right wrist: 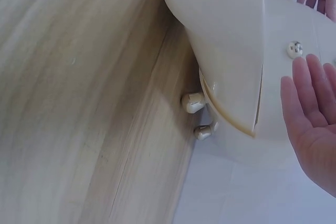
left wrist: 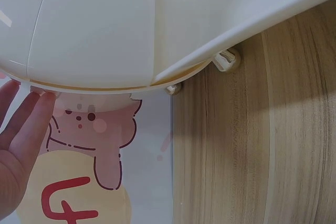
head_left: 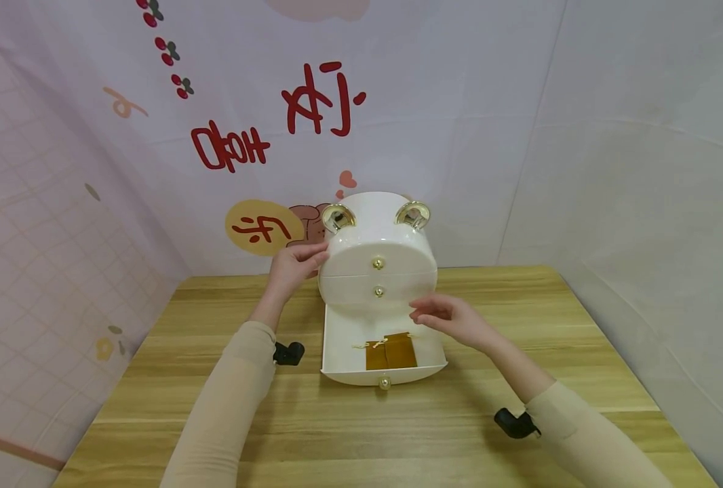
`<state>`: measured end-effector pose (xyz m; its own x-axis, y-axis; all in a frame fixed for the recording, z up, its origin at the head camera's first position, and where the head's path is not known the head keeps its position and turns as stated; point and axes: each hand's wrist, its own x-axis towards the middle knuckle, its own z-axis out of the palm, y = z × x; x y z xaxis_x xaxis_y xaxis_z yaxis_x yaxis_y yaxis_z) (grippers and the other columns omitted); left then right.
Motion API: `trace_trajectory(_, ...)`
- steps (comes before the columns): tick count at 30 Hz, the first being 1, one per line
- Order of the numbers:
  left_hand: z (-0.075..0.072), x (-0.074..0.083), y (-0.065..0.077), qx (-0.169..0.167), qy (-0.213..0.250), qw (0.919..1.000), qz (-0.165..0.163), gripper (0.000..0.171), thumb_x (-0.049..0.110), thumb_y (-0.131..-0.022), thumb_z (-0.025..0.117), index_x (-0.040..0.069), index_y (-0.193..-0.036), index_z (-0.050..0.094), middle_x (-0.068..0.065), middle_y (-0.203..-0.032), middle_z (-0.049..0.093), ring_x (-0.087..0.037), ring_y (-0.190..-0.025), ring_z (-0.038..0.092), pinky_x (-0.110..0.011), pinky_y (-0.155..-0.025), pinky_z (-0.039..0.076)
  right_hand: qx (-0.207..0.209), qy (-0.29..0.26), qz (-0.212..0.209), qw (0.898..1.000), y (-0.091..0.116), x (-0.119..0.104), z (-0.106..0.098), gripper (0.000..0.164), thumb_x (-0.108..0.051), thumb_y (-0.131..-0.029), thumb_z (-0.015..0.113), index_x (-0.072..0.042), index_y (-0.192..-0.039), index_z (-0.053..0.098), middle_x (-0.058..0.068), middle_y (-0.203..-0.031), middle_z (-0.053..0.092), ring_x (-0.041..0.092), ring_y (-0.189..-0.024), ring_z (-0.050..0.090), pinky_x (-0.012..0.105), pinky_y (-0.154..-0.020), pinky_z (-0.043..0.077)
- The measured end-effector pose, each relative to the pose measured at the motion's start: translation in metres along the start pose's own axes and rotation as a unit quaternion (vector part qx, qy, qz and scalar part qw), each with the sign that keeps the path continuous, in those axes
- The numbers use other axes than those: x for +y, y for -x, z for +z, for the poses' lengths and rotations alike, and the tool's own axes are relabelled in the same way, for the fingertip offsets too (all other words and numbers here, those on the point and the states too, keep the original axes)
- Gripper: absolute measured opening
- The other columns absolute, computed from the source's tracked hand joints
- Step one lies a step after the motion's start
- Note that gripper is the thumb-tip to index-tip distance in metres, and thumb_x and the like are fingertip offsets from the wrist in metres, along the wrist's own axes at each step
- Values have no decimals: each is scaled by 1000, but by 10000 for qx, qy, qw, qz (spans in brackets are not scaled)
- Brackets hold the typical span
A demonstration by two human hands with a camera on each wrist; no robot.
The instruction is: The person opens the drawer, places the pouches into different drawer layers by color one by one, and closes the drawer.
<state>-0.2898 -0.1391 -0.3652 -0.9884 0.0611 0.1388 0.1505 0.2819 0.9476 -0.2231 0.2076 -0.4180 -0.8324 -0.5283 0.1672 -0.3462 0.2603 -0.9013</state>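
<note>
A glossy white jewelry box (head_left: 374, 220) with two gold ring-shaped ears stands at the table's far side. Its bottom drawer (head_left: 341, 339) is pulled out, and two small mustard pouches (head_left: 401, 351) with pale drawstrings lie inside. My left hand (head_left: 296, 266) is at the box's left side; in the left wrist view its extended fingertips (left wrist: 46, 98) touch the edge of the casing. Over the drawer's right side hovers my right hand (head_left: 456, 322), fingers loosely extended and holding nothing. The two upper drawers, with gold knobs (head_left: 378, 263), are closed.
The wooden table (head_left: 215, 379) carries the box. Behind it hangs a white cloth (head_left: 459, 135) printed with red characters and cartoons. Short gold feet (right wrist: 193, 102) hold the box off the table. A black wrist mount (head_left: 516, 423) sits on my right forearm.
</note>
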Motion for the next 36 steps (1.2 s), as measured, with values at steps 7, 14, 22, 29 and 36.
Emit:
trace_trajectory(7, -1, -1, -1, 6, 42, 10000, -1, 35, 29, -91, 74, 15, -123, 73, -5, -126, 66, -22, -108, 65, -33, -83, 58, -455, -776, 489, 9947, 9, -10, 2, 36, -13, -100, 61, 8, -129, 58, 30, -119, 63, 39, -107, 65, 47, -92, 54)
trace_trajectory(14, -1, 0, -1, 5, 28, 10000, -20, 35, 29, -91, 74, 15, -123, 73, -5, -125, 66, -22, -109, 65, -33, -84, 58, -719, -1320, 898, 9846, 16, -22, 6, 39, -14, -101, 60, 12, -130, 55, 35, -119, 61, 39, -105, 66, 52, -91, 53)
trace_trajectory(22, -1, -1, -2, -18, -15, 10000, 6, 35, 30, -92, 73, 15, -124, 72, -5, -125, 66, -21, -109, 65, -33, -84, 58, -931, -1656, 1349, 9725, 27, -28, 15, 38, -16, -100, 62, 12, -125, 58, 21, -112, 68, 49, -107, 62, 51, -89, 55)
trace_trajectory(29, -1, 0, -2, -20, 10, 10000, -42, 35, 29, -92, 74, 15, -124, 73, -5, -125, 66, -21, -109, 65, -33, -84, 58, -839, -2141, 1908, 9543, 39, -30, 30, 41, -19, -99, 63, 11, -127, 57, 26, -113, 67, 35, -99, 69, 54, -90, 53)
trace_trajectory(36, -1, 0, -1, -21, -15, 10000, -52, 35, 29, -92, 74, 16, -124, 73, -4, -125, 66, -21, -109, 65, -33, -84, 58, -889, -2693, 2131, 9350, 48, -17, 49, 44, -18, -99, 63, 14, -128, 55, 19, -108, 70, 28, -96, 71, 53, -93, 52)
